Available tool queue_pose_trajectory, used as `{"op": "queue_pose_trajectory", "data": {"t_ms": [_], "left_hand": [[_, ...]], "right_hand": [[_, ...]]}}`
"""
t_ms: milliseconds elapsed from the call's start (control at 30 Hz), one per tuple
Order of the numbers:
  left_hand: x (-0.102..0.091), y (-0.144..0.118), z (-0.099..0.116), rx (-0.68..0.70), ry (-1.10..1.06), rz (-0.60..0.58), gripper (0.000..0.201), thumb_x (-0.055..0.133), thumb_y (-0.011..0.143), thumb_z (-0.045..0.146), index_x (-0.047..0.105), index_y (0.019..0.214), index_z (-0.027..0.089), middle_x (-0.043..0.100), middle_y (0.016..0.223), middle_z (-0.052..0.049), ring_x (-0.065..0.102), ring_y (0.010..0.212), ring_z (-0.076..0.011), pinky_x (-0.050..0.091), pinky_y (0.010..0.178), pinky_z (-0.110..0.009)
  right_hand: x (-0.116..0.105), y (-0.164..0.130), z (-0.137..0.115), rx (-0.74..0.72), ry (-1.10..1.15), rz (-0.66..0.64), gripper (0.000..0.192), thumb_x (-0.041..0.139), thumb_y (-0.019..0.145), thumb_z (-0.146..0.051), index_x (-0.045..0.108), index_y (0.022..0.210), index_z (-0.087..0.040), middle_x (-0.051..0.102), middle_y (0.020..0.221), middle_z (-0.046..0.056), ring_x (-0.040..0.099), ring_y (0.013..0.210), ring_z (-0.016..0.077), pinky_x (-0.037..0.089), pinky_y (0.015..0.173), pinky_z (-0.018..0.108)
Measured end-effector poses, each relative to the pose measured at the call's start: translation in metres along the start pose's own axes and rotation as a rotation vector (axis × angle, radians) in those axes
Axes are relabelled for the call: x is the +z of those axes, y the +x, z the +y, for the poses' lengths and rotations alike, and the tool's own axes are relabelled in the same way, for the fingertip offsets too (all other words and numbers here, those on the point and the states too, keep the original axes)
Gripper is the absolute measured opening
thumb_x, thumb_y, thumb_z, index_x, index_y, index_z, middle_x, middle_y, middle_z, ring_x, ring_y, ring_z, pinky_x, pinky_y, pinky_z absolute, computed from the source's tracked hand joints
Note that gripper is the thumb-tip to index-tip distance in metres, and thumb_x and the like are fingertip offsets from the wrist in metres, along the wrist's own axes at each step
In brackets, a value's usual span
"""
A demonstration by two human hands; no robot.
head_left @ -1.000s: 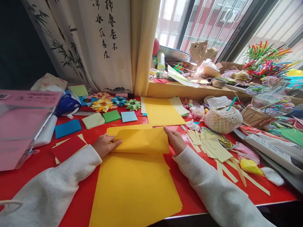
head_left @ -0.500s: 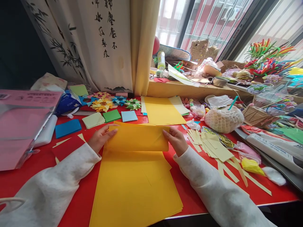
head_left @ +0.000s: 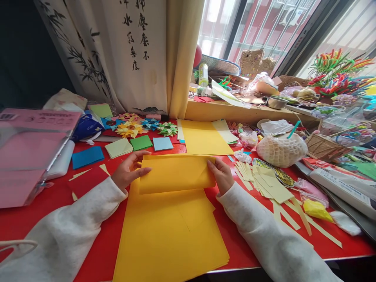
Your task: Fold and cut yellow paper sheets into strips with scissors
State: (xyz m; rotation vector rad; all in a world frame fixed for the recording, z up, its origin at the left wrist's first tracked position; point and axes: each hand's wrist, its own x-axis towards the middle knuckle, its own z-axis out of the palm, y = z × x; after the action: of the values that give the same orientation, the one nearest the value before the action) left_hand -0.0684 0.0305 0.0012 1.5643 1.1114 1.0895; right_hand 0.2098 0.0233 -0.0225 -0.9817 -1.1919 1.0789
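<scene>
A folded yellow paper sheet (head_left: 176, 174) is held just above a stack of larger yellow sheets (head_left: 173, 231). At its upper right corner, my right hand (head_left: 221, 172) pinches the sheet with thumb in front and the other fingers behind. My left hand (head_left: 129, 170) is loosely closed about the left edge, its thumb lying over the front and its index finger along the top; the remaining fingers are partly hidden. Below the fold, the stack's sheets lie slightly fanned at the right edge.
Behind the hands are another yellow sheet (head_left: 207, 137), small blue paper (head_left: 88, 158), green paper (head_left: 141, 142) and folded paper stars (head_left: 129, 129). Cream paper strips (head_left: 273, 184) and a net-wrapped round object (head_left: 282, 149) lie right. A pink packet (head_left: 32, 149) stands left.
The folded sheet has shifted slightly right and tilted a little. My left hand's grip has loosened, its thumb now lower on the sheet; my right hand keeps its pinch. The view has shifted slightly.
</scene>
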Motion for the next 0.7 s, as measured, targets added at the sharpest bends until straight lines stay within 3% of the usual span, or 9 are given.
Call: {"op": "queue_pose_trajectory", "data": {"t_ms": [200, 333, 700], "left_hand": [[0.0044, -0.0003, -0.0012, -0.031, -0.101, -0.049, 0.043, 0.065, 0.058, 0.032, 0.043, 0.093, 0.021, 0.053, 0.092, -0.003, 0.054, 0.085, -0.0183, 0.044, 0.068, -0.027], [0.0046, -0.0002, -0.001, -0.098, -0.067, -0.009, 0.042, 0.062, 0.06, 0.037, 0.042, 0.092, 0.019, 0.057, 0.08, -0.003, 0.057, 0.072, -0.0177, 0.045, 0.058, -0.027], [0.0048, 0.0001, 0.0037, -0.118, -0.033, 0.06, 0.036, 0.062, 0.06, 0.038, 0.049, 0.087, 0.019, 0.059, 0.065, 0.001, 0.059, 0.071, -0.0175, 0.045, 0.059, -0.026]], "right_hand": [[-0.0022, -0.0001, 0.0063, -0.011, -0.086, 0.034, 0.021, 0.051, 0.071, -0.037, 0.054, 0.086, -0.023, 0.058, 0.089, 0.002, 0.053, 0.081, 0.0181, 0.043, 0.07, 0.031], [0.0003, -0.0015, 0.0049, -0.021, -0.122, 0.024, 0.021, 0.05, 0.071, -0.038, 0.054, 0.085, -0.023, 0.058, 0.087, 0.002, 0.052, 0.079, 0.0176, 0.042, 0.069, 0.03], [0.0036, -0.004, 0.0008, -0.016, -0.138, 0.019, 0.019, 0.05, 0.071, -0.037, 0.054, 0.082, -0.022, 0.057, 0.081, 0.001, 0.05, 0.076, 0.0162, 0.041, 0.066, 0.028]]}}
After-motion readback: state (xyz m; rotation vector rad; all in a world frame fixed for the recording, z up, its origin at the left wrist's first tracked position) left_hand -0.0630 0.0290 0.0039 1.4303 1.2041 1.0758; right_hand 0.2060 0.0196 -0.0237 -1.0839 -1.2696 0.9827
